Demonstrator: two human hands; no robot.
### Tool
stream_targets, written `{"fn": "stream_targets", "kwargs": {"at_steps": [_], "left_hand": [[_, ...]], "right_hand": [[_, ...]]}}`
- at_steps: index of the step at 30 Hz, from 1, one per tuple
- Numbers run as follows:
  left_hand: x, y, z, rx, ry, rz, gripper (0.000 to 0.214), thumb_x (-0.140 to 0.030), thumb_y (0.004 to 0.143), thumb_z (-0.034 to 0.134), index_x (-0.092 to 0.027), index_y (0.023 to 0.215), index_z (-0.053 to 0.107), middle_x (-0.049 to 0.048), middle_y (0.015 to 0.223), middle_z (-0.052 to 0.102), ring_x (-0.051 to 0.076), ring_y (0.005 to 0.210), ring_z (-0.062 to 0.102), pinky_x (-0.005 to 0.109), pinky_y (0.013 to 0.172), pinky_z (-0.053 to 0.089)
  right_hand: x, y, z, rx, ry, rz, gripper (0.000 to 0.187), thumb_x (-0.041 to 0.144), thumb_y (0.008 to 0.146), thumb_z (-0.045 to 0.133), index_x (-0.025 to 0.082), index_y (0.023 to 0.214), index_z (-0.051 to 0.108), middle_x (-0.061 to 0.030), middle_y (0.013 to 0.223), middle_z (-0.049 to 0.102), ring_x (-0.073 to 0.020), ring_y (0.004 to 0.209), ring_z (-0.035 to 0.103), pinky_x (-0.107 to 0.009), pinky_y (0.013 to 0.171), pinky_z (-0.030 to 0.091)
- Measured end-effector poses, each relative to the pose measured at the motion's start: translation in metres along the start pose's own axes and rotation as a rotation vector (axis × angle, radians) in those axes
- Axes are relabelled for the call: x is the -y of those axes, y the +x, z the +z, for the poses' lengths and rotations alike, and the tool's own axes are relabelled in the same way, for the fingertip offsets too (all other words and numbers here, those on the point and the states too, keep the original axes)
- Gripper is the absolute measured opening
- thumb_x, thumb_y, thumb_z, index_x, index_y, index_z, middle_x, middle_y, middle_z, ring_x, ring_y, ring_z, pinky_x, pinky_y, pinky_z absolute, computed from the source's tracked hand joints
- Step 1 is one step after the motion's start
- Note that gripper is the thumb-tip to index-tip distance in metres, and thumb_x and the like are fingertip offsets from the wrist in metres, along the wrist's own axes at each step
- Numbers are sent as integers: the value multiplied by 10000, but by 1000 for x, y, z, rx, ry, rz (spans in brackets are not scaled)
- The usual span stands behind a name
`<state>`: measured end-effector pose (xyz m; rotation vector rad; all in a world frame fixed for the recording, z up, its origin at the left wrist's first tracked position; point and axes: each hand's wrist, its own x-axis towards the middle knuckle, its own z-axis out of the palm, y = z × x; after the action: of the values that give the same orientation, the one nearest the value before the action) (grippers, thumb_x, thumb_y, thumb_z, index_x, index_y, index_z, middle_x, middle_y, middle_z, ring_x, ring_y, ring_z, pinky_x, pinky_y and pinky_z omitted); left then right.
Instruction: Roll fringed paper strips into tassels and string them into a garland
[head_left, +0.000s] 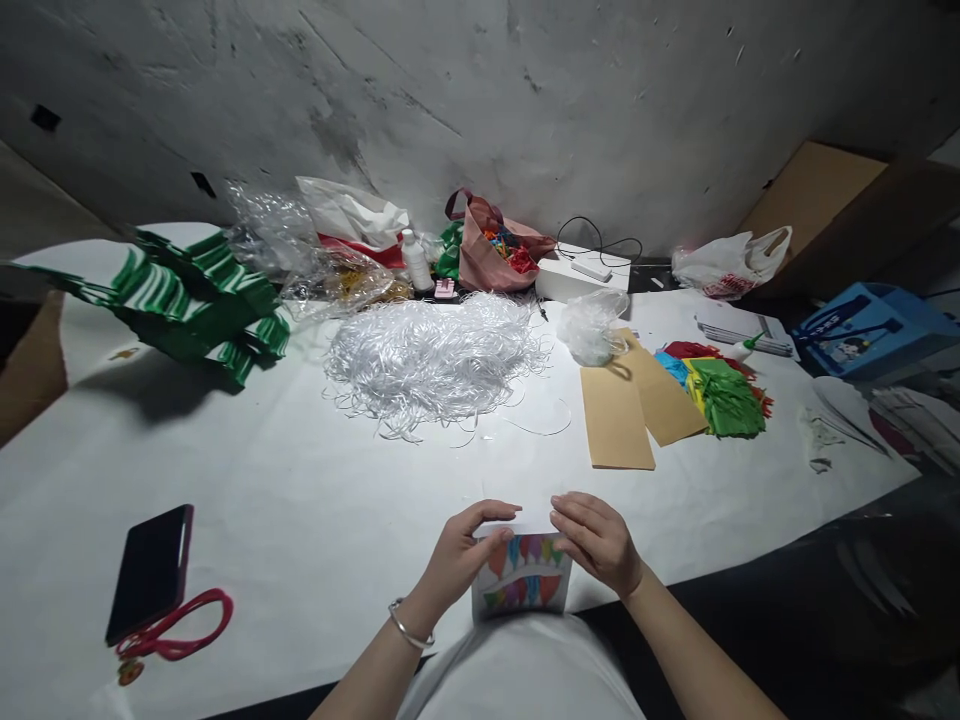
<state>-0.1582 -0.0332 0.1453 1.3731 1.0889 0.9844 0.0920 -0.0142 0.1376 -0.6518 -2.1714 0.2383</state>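
Note:
A small sheet of paper printed with colourful balloons (525,585) stands tilted at the table's front edge, against the white clothing at my waist. My left hand (466,555) pinches its upper left corner, thumb on the near face and fingers curled over the top. A silver bangle is on that wrist. At the upper right corner, my right hand (600,542) holds the sheet with its fingers bent over the edge; its thumb is mostly hidden. Beyond the hands lies a loose heap of white string (439,360).
Left are a phone (150,572) with a red strap (199,625) and stacked green-and-white paper pieces (199,305). Brown envelopes (616,420) and coloured tissue paper (724,400) lie right. Along the wall stand a white bottle (416,262), pink bag (484,250), white box (562,285) and blue bag (862,335).

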Motion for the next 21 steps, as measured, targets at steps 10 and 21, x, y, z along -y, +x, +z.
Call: {"fn": "stream_targets", "kwargs": {"at_steps": [10, 21], "left_hand": [[7, -1, 3, -57, -37, -20, 175, -325, 880, 623, -204, 977, 706, 74, 1073, 717, 237, 1021, 643, 353, 868, 529], [1, 0, 4, -32, -40, -21, 177, -327, 881, 627, -224, 993, 718, 46, 1027, 723, 214, 982, 654, 309, 838, 532]], "right_hand": [[14, 11, 6, 11, 332, 486, 186, 212, 928, 589, 233, 1093, 673, -75, 976, 626, -189, 888, 636, -285, 657, 572], [3, 15, 6, 149, -168, -117, 510, 42, 903, 532, 98, 1404, 453, -172, 1071, 696, -262, 1007, 647, -402, 800, 569]]}}
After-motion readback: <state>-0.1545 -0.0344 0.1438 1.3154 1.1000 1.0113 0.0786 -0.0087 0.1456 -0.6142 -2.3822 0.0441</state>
